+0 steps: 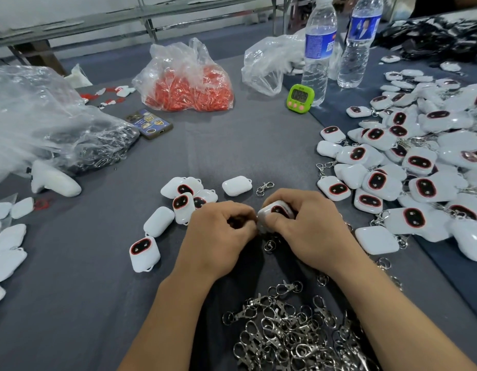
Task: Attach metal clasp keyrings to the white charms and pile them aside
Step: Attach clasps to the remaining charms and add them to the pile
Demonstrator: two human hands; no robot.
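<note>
Holding: the right hand [307, 231] grips a white charm [276, 211] above the middle of the tabletop [245, 145], nearer the front edge; thumb across the charm's near face, fingers curled over its far side, dark oval with red rim facing up.
Left hand [218, 231]: knuckles up, wrist bent inward, fingers curled tight with the tips bunched against the charm's left end; what they pinch is hidden.
Forearms: both reach in from the front edge and angle toward each other, so the hands meet.
Keyrings [293, 336]: a loose heap of metal clasps at the front edge, between the forearms.
Stray clasp [264, 188]: lying just beyond the hands.
Waiting charms [183, 199]: a small scatter left of the hands.
Finished pile [419, 162]: many charms with clasps, heaped along the right edge.
Left edge: a clear bag [44, 121] with metal parts inside.
Far side: a bag of orange-red pieces [186, 87], a green timer [301, 98], two water bottles [319, 49], a phone [149, 123].
</note>
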